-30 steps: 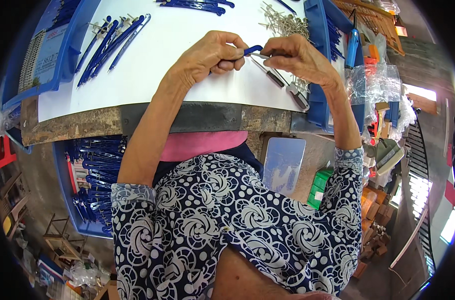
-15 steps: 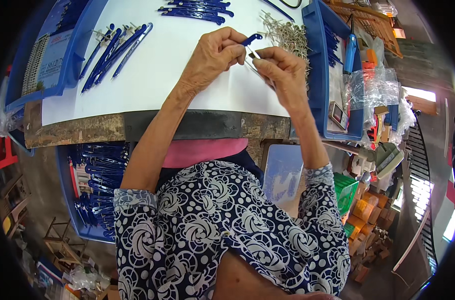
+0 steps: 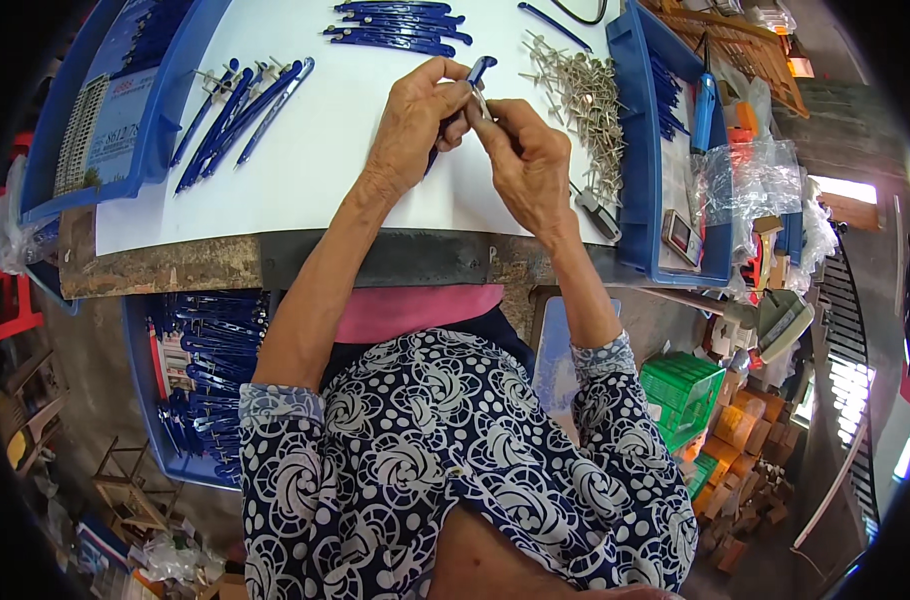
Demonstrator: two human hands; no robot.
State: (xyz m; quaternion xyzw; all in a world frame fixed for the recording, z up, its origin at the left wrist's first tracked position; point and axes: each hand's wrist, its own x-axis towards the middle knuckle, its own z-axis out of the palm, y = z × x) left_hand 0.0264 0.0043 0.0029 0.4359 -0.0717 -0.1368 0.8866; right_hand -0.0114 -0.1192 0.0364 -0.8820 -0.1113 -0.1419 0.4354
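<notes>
My left hand (image 3: 415, 125) is closed round a blue slotted strip (image 3: 483, 68); its hooked end sticks up past the fingertips and its lower end shows beneath the palm. Close beside it, my right hand (image 3: 532, 165) pinches a small silver metal piece (image 3: 483, 104) against the strip, mostly covered by the fingers. Right of that hand lies a heap of metal pins with round heads (image 3: 587, 105). A tool with a grey and black handle (image 3: 599, 217) lies by the table's right edge. Several blue strips with metal pins (image 3: 237, 125) lie to the left.
A row of blue strips (image 3: 395, 27) lies at the far side of the white tabletop (image 3: 305, 205). Blue trays stand left (image 3: 155, 165) and right (image 3: 638, 190). Below the table edge is a blue bin of strips (image 3: 215, 350). A green crate (image 3: 680, 390) stands right.
My right hand has moved left and nearer to me, its fingertips now at the strip. The tool it held now lies at the table's right edge. The strip has turned more upright.
</notes>
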